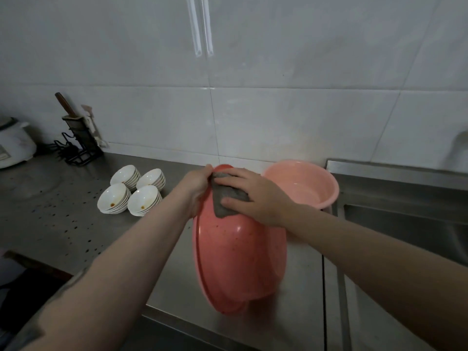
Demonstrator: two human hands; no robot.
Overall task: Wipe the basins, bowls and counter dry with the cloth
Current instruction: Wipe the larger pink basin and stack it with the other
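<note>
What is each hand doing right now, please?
Left hand: grips the rim of the tilted red basin.
Right hand: fingers straight, presses the grey cloth against the basin.

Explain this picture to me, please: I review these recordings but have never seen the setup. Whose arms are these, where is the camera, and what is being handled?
There is no machine. A person wears one camera on the head, looking down at their own arms. The left hand grips the rim of a tilted red basin, while the right hand presses a grey cloth against it. Behind stands a pink basin. Four stacks of white bowls sit on the steel counter.
</note>
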